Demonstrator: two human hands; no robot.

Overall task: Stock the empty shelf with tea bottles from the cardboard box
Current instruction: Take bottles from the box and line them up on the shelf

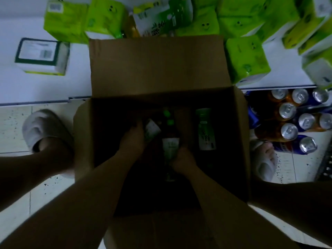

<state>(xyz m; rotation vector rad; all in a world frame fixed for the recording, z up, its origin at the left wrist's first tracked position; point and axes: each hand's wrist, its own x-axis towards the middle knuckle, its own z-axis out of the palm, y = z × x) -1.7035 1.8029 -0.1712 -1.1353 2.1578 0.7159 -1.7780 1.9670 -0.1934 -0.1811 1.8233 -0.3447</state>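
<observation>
An open cardboard box [158, 69] stands on the floor below me, its far flap raised against the white shelf [36, 90]. Both hands are deep inside it. My left hand [133, 139] is closed around a tea bottle [151, 129] with a white and green label. My right hand [183, 159] grips the lower part of a second tea bottle [170, 141] with a green cap, lying in the middle. A third tea bottle [205, 131] lies alone at the right of the box. A tea bottle [154, 20] lies on the shelf behind the box.
Green tissue packs [248, 60] and a white and green box [42, 57] are scattered on the shelf. Drink cans [289, 121] stand on a lower level at the right. My feet in pale slippers [45, 130] flank the box on the tiled floor.
</observation>
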